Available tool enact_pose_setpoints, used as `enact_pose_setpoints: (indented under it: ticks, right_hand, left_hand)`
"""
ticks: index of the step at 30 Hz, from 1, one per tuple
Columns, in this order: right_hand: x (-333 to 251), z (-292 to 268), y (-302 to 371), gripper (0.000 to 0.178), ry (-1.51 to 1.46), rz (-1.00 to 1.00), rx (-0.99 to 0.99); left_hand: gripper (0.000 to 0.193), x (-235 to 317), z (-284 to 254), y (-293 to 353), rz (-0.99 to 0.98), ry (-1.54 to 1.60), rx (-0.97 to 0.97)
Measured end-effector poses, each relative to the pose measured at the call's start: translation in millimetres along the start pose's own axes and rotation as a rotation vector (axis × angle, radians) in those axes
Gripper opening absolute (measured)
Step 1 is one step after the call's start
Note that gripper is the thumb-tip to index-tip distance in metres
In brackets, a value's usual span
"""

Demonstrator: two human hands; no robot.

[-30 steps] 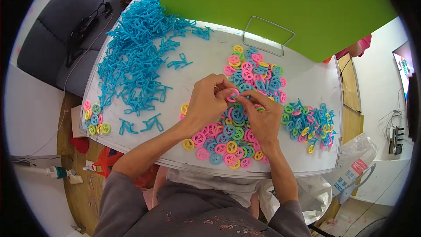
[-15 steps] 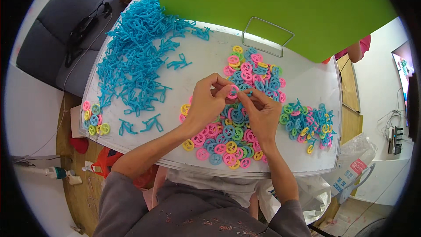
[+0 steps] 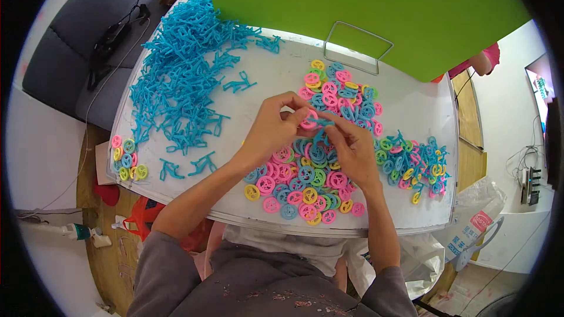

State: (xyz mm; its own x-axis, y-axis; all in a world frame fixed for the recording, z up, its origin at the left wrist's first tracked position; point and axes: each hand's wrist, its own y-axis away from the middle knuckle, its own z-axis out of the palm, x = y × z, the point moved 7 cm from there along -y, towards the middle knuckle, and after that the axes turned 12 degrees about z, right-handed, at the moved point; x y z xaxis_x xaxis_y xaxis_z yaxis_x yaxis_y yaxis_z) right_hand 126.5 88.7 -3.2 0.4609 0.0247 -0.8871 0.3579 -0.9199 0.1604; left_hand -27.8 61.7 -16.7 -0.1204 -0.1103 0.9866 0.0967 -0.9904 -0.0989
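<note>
Over the middle of the table, my left hand (image 3: 272,129) pinches a small pink spoked toy wheel (image 3: 308,119) between thumb and fingers. Facing it, my right hand (image 3: 356,151) grips a blue plastic toy frame (image 3: 321,123), whose thin end meets the wheel; whether it sits in the hub I cannot make out. Beneath both hands spreads a pile of pink, blue, yellow and green wheels (image 3: 307,195). To the right lies a smaller heap of blue frames with wheels (image 3: 411,164) among them. A large mound of loose blue frames (image 3: 182,64) covers the left side.
A green panel (image 3: 364,12) stands along the far edge, with a metal wire loop (image 3: 358,47) before it. Several wheels (image 3: 128,157) sit at the left corner of the white table (image 3: 247,58). A plastic bag (image 3: 470,217) is off the right side, and part of another person (image 3: 484,60) shows beyond.
The pink wheel has tilted and moved slightly left with my left hand. More of the blue frame now shows between my hands.
</note>
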Motion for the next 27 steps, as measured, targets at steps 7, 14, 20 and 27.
enact_pose_setpoints:
  ticks: [7,14,20,27]
  right_hand:
    - [-19.6,-4.6,6.0,0.036,-0.086,-0.244,-0.135]
    - [-35.0,-2.9,16.7,0.041,0.054,-0.393,-0.083]
    - [-43.2,1.3,23.6,0.043,0.216,-0.709,-0.070]
    - [-17.0,-19.6,5.5,0.016,-0.081,-0.184,0.133]
  left_hand:
    - [0.019,-10.2,6.7,3.3,-0.321,0.231,-0.147]
    - [0.025,-10.0,21.6,15.5,-0.494,0.476,-0.206]
    - [0.027,-11.0,18.9,16.5,-0.469,0.421,-0.263]
    - [0.018,32.9,-7.8,32.7,0.267,-0.970,-0.331]
